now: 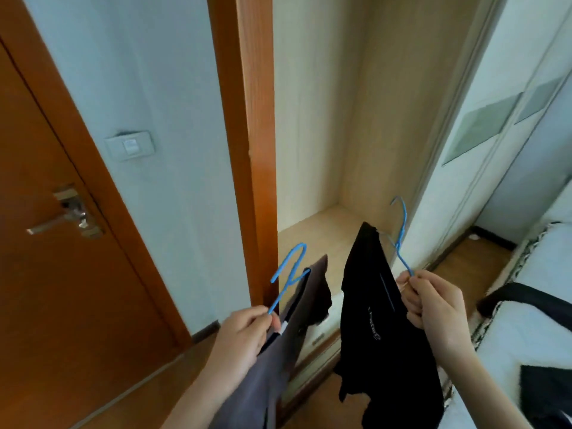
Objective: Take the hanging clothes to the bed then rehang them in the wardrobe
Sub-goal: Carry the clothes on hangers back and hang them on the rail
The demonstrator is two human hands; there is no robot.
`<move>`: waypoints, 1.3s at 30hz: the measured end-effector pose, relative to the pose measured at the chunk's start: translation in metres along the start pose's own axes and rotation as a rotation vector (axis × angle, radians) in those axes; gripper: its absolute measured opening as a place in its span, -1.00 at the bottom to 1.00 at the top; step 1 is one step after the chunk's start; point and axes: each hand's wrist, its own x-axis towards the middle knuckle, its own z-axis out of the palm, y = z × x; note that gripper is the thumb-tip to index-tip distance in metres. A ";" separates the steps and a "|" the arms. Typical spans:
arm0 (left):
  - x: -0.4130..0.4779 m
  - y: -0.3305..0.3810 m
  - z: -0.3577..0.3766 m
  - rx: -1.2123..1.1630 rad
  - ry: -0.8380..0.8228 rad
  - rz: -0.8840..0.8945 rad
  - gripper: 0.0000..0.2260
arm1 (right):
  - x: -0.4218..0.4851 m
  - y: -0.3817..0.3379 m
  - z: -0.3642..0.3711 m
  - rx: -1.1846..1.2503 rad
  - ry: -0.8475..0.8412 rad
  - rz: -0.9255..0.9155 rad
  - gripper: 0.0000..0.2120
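Note:
I face an open wardrobe (322,119) with pale wood walls and nothing hanging in the visible part. My left hand (244,332) grips a blue wire hanger (289,270) carrying a grey garment (278,360), its hook pointing up. My right hand (433,301) grips a second blue wire hanger (400,236) with a black garment (383,335) draped from it. Both garments hang in front of the wardrobe's lower shelf (318,233). No rail is visible.
An orange-brown door (62,274) with a metal handle (66,216) stands at left, beside a wall switch (130,146). White sliding wardrobe doors (495,134) run at right. The bed (532,335) with dark clothes on it lies at lower right.

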 end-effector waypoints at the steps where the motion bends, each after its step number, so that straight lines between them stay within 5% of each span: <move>1: 0.018 0.011 0.006 -0.015 -0.026 0.018 -0.65 | 0.013 -0.009 0.003 -0.010 0.009 -0.019 -0.76; 7: 0.103 0.085 0.054 -0.182 -0.084 0.091 -0.75 | 0.090 -0.066 0.017 -0.007 0.057 -0.111 -0.75; 12: 0.173 0.130 0.107 -0.275 0.020 0.191 -0.73 | 0.180 -0.100 0.016 0.023 0.033 -0.174 -0.76; 21: 0.354 0.220 0.159 -0.667 0.012 0.201 -0.78 | 0.412 -0.162 0.004 0.062 -0.166 -0.306 -0.73; 24: 0.395 0.259 0.160 -0.536 0.057 0.318 -0.78 | 0.476 -0.191 0.006 0.084 -0.248 -0.289 -0.74; 27: 0.424 0.300 0.177 -0.407 0.290 0.426 -0.70 | 0.534 -0.228 0.017 0.078 -0.342 -0.311 -0.75; 39: 0.501 0.386 0.149 -0.391 0.554 0.400 -0.70 | 0.684 -0.334 0.102 0.167 -0.412 -0.465 -0.68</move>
